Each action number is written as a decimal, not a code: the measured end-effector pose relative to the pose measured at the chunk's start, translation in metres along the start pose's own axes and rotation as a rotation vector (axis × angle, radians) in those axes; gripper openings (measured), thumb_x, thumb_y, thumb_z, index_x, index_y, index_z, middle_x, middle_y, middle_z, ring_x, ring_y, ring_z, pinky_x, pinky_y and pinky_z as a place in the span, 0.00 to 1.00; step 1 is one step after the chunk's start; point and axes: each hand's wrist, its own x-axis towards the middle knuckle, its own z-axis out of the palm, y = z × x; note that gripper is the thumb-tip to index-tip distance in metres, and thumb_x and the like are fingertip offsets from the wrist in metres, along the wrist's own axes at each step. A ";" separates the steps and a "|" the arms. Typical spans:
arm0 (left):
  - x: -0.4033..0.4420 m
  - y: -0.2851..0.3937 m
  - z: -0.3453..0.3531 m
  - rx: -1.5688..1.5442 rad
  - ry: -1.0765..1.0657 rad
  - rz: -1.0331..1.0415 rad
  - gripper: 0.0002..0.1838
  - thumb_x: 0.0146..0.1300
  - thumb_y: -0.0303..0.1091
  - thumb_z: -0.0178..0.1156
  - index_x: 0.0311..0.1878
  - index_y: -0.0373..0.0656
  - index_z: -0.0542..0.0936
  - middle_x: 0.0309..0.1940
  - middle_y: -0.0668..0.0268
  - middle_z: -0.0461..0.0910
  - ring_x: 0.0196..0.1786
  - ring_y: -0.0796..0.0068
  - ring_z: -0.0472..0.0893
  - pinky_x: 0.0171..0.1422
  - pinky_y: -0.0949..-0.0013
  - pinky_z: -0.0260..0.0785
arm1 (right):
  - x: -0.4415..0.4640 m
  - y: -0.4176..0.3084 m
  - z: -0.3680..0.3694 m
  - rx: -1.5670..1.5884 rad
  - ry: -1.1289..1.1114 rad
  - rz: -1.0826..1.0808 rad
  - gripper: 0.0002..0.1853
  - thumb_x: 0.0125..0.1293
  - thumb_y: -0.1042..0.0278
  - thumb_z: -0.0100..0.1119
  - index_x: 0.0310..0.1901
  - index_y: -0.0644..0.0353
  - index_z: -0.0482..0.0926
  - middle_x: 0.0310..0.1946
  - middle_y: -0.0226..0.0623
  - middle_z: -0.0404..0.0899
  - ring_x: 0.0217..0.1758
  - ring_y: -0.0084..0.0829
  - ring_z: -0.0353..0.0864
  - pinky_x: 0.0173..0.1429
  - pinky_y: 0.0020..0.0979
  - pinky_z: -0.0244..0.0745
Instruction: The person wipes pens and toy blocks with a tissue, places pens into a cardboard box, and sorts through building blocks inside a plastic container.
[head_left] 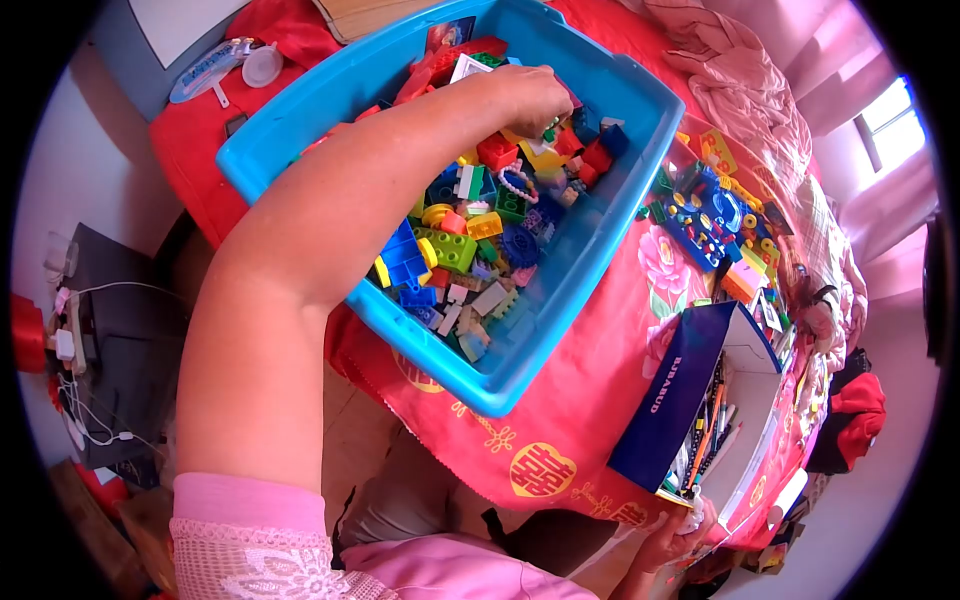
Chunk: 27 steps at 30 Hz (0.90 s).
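A large blue bin (490, 385) holds a heap of colored toy bricks (450, 250). My left hand (535, 100) reaches over the far part of the heap, its fingers curled down; a bit of green shows at the fingertips, too small to name. At the lower right, my right hand (675, 540) is closed by the near corner of an open dark blue box (665, 390), around a small whitish thing that is hard to make out. Pens and pencils (712, 435) lie inside that box.
Red cloth (600, 350) with gold and flower prints covers the table. More toy pieces (725, 225) lie in a pile right of the bin. Crumpled pink fabric (745, 90) is at the back right. A clear round lid (262, 66) lies at the back left.
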 end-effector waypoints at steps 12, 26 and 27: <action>0.009 -0.025 0.025 0.013 0.425 -0.349 0.25 0.52 0.46 0.59 0.54 0.51 0.73 0.62 0.61 0.59 0.60 0.58 0.64 0.60 0.56 0.57 | 0.003 -0.001 -0.002 -0.072 0.000 -0.052 0.11 0.59 0.71 0.55 0.42 0.65 0.70 0.40 0.39 0.71 0.43 0.35 0.70 0.51 0.33 0.64; 0.002 -0.046 0.000 -0.119 0.223 -0.522 0.19 0.57 0.38 0.47 0.52 0.46 0.74 0.53 0.53 0.71 0.56 0.56 0.71 0.57 0.55 0.64 | 0.001 0.000 -0.001 0.041 0.003 0.018 0.11 0.59 0.71 0.55 0.42 0.63 0.69 0.41 0.38 0.69 0.45 0.33 0.68 0.53 0.33 0.62; -0.001 -0.049 0.013 -0.042 0.114 -0.561 0.21 0.58 0.42 0.47 0.54 0.46 0.73 0.53 0.51 0.70 0.56 0.54 0.70 0.59 0.54 0.61 | 0.001 0.000 0.000 0.037 0.005 0.014 0.10 0.59 0.71 0.55 0.42 0.63 0.69 0.40 0.38 0.69 0.46 0.34 0.68 0.53 0.33 0.62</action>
